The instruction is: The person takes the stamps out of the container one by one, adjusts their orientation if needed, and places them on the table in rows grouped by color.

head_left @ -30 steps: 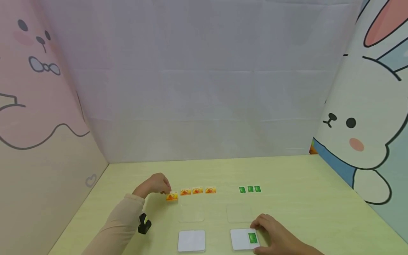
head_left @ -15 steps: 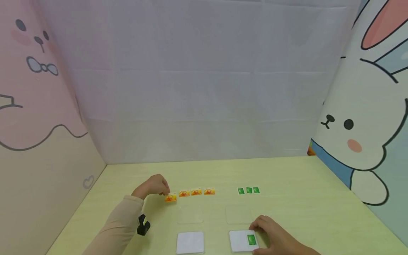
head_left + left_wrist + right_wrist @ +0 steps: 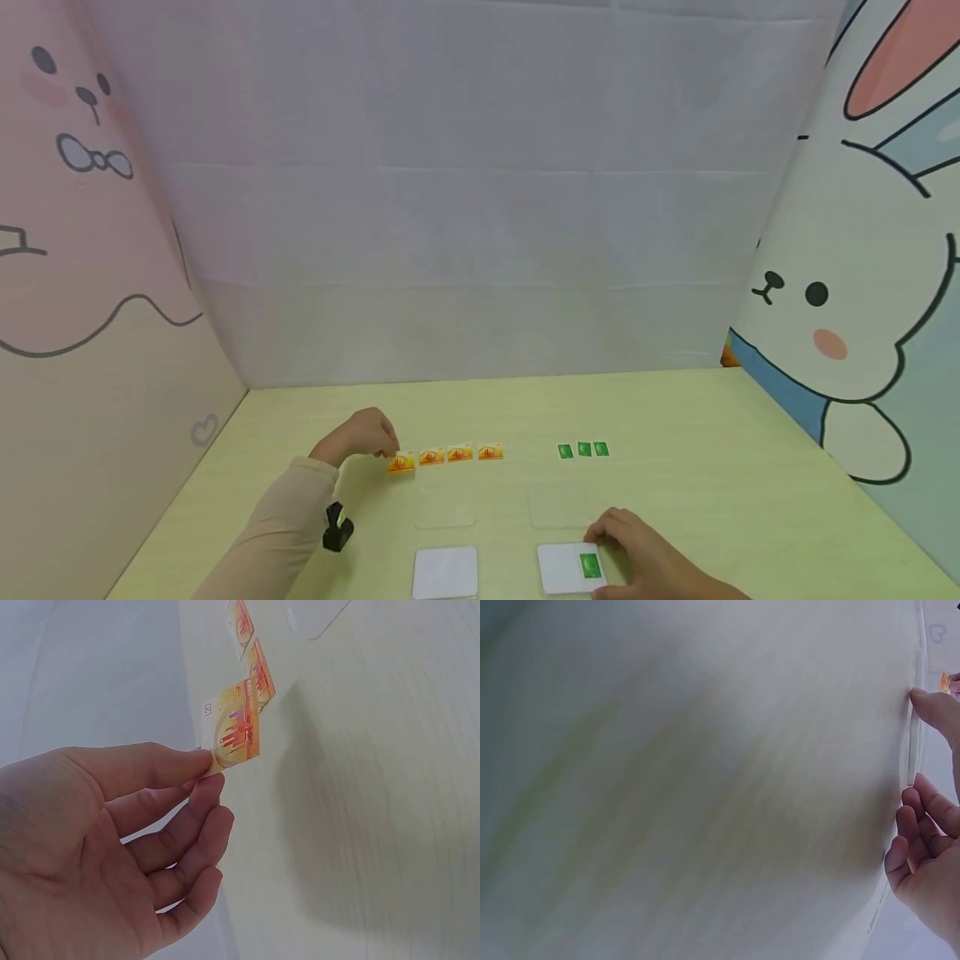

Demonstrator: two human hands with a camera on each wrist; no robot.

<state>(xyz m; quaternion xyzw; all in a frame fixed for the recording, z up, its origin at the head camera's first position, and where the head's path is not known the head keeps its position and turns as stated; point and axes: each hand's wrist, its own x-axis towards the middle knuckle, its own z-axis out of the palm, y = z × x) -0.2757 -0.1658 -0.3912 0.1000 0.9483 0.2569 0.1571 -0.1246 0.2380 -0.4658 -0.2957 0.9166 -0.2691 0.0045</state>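
In the head view, my left hand (image 3: 360, 437) is at the left end of a row of orange stamps. Its thumb and fingertips pinch an orange-and-yellow postage stamp (image 3: 234, 727) by one corner, tilted above the pale table. Several similar stamps (image 3: 460, 452) lie just right of it. Nearer the front, my right hand (image 3: 647, 557) grips a white card (image 3: 558, 568) by its far and near edges, at the right side. A green stamp (image 3: 590, 566) lies on that card's right part. From the right wrist, the thumb and fingers show at the card's rim (image 3: 913, 742).
Three green stamps (image 3: 584, 450) lie in a row at the back right. Two clear thin rectangles, a left one (image 3: 445, 508) and a right one (image 3: 558, 508), lie mid-table. Another white card (image 3: 446, 572) sits at the front. Walls close in the back and sides.
My left hand has raised the pinched orange stamp very slightly against its neighbours. The right hand keeps its place on the white card. The head view has shifted a little.
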